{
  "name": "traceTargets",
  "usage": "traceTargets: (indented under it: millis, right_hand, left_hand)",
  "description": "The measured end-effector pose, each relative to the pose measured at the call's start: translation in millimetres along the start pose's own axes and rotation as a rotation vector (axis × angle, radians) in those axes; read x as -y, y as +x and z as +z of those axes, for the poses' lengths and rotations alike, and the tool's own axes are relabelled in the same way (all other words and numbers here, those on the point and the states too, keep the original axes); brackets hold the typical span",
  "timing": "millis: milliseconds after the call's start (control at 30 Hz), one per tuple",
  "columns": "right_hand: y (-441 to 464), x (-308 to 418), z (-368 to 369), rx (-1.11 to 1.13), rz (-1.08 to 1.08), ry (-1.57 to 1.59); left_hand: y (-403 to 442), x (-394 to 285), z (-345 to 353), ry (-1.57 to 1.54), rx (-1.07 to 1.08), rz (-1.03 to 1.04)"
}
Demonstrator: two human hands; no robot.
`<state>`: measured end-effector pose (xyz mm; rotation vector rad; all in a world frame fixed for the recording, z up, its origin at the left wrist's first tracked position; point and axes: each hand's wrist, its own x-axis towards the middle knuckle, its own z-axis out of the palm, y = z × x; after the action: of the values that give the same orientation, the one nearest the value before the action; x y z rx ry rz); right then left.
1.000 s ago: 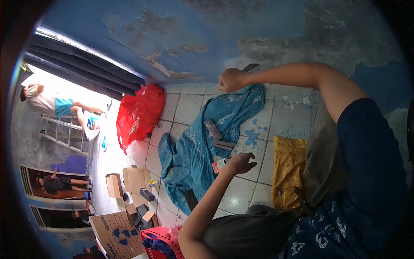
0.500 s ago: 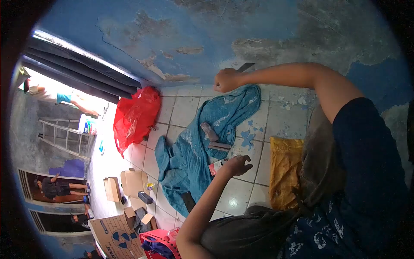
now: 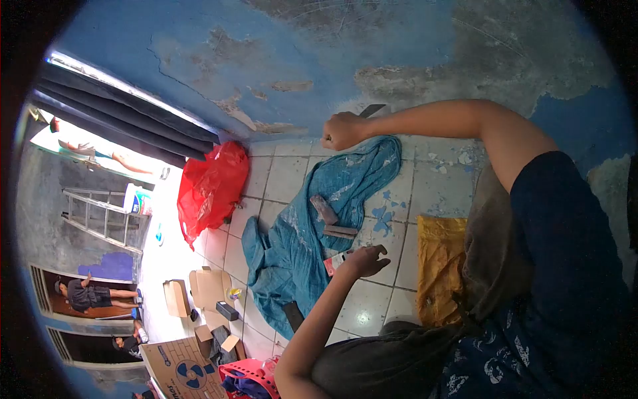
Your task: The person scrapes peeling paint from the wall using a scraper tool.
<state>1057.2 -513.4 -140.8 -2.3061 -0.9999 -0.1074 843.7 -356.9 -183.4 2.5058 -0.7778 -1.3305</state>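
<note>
My right hand [image 3: 344, 130] is closed in a fist around a scraper, low beside the peeling blue wall [image 3: 319, 53]. The scraper's dark flat blade [image 3: 373, 110] sticks out toward the wall; most of the handle is inside my fingers. My left hand [image 3: 367, 261] hangs over the tiles with loosely curled fingers apart, nothing in them. By its wrist lies a small red-and-white pack [image 3: 334, 264]. A crumpled teal cloth [image 3: 292, 233] spreads over the floor between my hands, with greyish block-like pieces [image 3: 323, 209] on it. Blue paint flakes [image 3: 381, 219] lie beside the cloth.
A red plastic bag [image 3: 212, 189] sits by the dark curtain [image 3: 113, 113]. Open cardboard boxes [image 3: 211, 287], a fan carton [image 3: 179, 372] and a pink basket [image 3: 249, 372] stand nearby. Yellow sacking [image 3: 438, 266] is near my leg. Farther off are a ladder [image 3: 100, 219], a bucket [image 3: 137, 199] and several people [image 3: 86, 296].
My right hand has shifted slightly left in the view, the scraper still in it. My left hand stays nearly where it was. The background has shifted a little; a person outside has moved.
</note>
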Motion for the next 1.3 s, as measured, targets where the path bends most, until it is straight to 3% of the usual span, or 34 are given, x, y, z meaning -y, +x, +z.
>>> traceTargets:
  millis: [133,200,233,667,933,1000,1100,1300]
  right_hand:
    - [-2.9,-16.6,7.4,0.052,0.041,-0.055]
    - [-4.2,-22.1,23.1,-0.07,-0.061,-0.05]
    - [-2.5,-14.2,19.2,0.074,-0.04,-0.07]
    - [-13.0,-3.5,41.5,0.107,-0.001,-0.148]
    - [-6.8,-4.5,32.4,0.005,0.028,-0.112]
    - [-8.0,0.7,28.4,0.025,-0.021,-0.132]
    - [-6.4,-23.8,32.2,0.057,-0.006,-0.196]
    - [-10.2,5.2,33.7,0.052,-0.035,-0.143]
  left_hand:
    - [3.3,4.7,5.8,-0.015,-0.032,-0.017]
    - [2.3,5.7,5.3,-0.027,-0.028,0.013]
    - [4.0,6.7,5.0,-0.043,-0.028,0.024]
    - [9.9,18.5,11.7,-0.068,-0.001,0.007]
    - [9.3,22.8,11.9,-0.091,-0.02,0.005]
    - [19.7,40.2,21.9,0.026,-0.009,0.134]
    - [2.8,9.5,4.6,-0.093,-0.029,0.027]
    - [3.1,8.8,5.5,-0.059,-0.01,-0.025]
